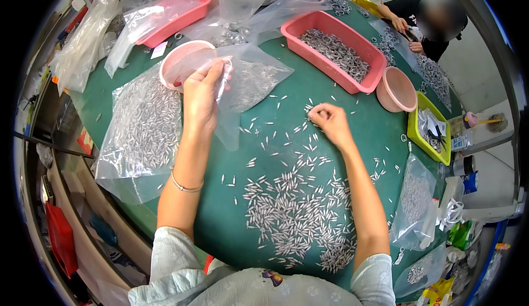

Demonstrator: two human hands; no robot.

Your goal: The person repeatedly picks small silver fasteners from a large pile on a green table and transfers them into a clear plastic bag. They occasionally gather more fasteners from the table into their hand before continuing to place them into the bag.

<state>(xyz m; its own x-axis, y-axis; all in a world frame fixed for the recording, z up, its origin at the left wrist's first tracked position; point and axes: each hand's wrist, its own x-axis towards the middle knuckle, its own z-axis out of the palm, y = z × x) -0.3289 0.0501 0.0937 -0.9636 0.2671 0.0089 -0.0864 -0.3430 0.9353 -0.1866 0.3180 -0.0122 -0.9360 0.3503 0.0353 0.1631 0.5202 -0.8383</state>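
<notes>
A person sits at a round table covered in green cloth, seen from above. The left hand reaches forward, its fingers pinched on the edge of a small clear plastic bag, holding it up just beside a round pink plastic bowl. The right hand rests on the cloth, fingers curled and pinching at a few of the small silver metal pieces that lie scattered there; most are heaped near the person's body. A large clear bag full of the same pieces lies to the left. Ahead stands a pink rectangular plastic tray holding metal rings. Across the table, another person's hands work over more bags.
</notes>
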